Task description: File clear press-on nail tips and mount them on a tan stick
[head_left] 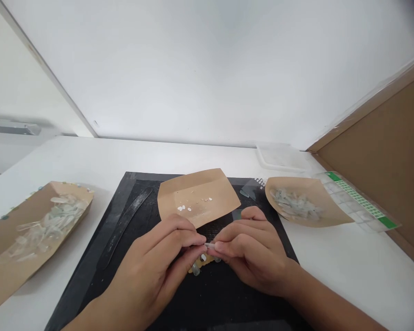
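Note:
Over a black mat (189, 303), my left hand (162, 257) and my right hand (251, 253) meet fingertip to fingertip. Both pinch a small, whitish translucent nail tip (209, 245) between thumb and fingers; much of it is covered. Just below the fingertips lies a yellowish strip (204, 264) with light spots. Another clear nail tip (196, 269) sticks out at its left end, and my fingers partly hide the strip. Beyond my hands lies a sheet of brown paper (200, 188) with several small white bits on it.
At left, a brown paper tray (7, 276) holds a heap of clear nail tips (51, 225). Another brown paper tray (331, 216) at right holds smaller clear pieces (296, 204), beside a clear-and-green plastic pack (362, 200). A dark curved strip (127, 225) lies on the mat's left side.

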`<state>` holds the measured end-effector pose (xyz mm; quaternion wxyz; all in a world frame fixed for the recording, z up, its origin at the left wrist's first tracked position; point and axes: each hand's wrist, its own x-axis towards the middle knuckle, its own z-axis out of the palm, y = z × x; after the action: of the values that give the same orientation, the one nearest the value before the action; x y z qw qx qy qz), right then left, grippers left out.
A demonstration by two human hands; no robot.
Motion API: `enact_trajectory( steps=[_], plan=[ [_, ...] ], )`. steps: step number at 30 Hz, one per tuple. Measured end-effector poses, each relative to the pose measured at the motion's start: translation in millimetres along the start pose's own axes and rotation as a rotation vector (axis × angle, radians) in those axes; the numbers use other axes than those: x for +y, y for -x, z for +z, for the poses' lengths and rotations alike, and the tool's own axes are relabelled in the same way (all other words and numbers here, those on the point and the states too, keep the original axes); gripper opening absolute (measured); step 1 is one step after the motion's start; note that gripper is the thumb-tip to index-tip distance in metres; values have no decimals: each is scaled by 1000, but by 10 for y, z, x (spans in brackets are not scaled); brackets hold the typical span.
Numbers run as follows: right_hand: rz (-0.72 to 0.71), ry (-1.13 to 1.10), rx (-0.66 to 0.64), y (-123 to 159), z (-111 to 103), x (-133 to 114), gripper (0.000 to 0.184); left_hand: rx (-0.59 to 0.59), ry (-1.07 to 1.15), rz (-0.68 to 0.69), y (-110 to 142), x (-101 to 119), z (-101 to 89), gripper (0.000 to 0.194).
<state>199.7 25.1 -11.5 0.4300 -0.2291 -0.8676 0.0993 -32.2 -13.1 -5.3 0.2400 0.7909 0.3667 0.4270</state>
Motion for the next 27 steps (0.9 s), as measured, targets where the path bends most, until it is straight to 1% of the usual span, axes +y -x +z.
enact_trajectory(
  steps=[7, 12, 15, 20, 24, 27],
  plan=[
    [27, -52, 3, -12, 17, -8, 23, -63, -10, -17, 15, -6, -27, 17],
    [-6, -15, -20, -8, 14, -8, 24, -100, -30, 4, 19, -2, -24, 17],
    [-37, 34, -21, -26, 10, -12, 24, -98, -137, 55, 15, -5, -14, 15],
    [-81, 150, -31, -32, 8, -25, 28, -43, -342, 160, 11, -12, 5, 12],
    [-120, 243, -42, 2, 8, -38, 28, -70, -440, 126, 44, -24, 10, 12],
    [-134, 290, -48, 5, -5, -48, 32, -68, -485, 125, 48, -34, 6, 13]
  ],
)
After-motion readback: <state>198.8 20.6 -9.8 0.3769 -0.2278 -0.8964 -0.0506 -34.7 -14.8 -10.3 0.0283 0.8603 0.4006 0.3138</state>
